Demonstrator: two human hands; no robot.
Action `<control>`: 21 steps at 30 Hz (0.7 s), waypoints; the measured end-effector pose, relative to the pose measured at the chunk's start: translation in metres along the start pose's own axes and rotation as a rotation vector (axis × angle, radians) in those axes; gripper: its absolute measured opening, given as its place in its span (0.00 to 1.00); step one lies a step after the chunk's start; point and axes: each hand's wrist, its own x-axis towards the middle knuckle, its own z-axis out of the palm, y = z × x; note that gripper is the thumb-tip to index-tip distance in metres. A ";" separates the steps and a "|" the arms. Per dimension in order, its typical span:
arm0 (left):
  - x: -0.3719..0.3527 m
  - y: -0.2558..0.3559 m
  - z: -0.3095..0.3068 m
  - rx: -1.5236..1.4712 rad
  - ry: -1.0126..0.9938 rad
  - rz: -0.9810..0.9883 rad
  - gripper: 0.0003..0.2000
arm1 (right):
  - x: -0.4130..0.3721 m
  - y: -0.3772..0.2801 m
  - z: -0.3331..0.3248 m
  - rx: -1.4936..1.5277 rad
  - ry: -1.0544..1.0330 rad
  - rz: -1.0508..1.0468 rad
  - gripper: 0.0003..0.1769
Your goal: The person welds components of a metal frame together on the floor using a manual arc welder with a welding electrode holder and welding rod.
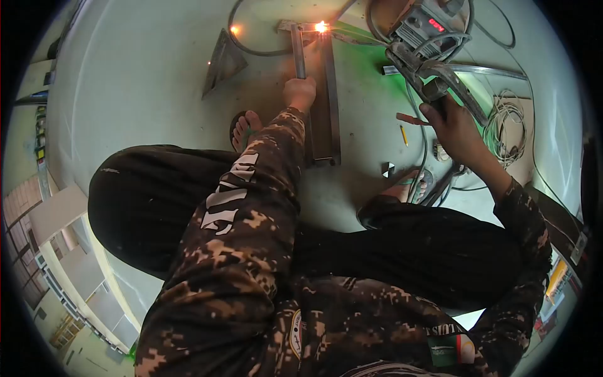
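Observation:
My left hand [300, 94] is wrapped round one long bar of a rectangular steel frame [333, 100] on the floor. My right hand [457, 131] grips a welding electrode holder [422, 76] off to the right. From the holder's jaws a thin electrode [355, 34] reaches left to the frame's far end, where a bright welding arc [321, 27] glows orange. The glare hides the joint itself.
A welding machine [414, 28] with a red display stands behind the holder. A triangular metal piece [224, 63] lies left of the frame. Right are a metal tube [483, 71], coiled cable [504, 129] and a yellow pencil-like stick [404, 136]. Sandalled feet [246, 129] flank the frame.

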 end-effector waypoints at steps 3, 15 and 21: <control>-0.003 0.001 -0.001 0.044 0.033 0.038 0.22 | 0.000 0.001 0.002 0.044 0.000 -0.031 0.23; -0.003 0.003 0.001 0.086 0.040 0.127 0.20 | 0.000 0.001 -0.004 -0.012 -0.049 0.021 0.23; -0.003 0.003 0.001 0.063 0.032 0.089 0.20 | 0.000 -0.001 -0.003 0.037 -0.059 0.022 0.23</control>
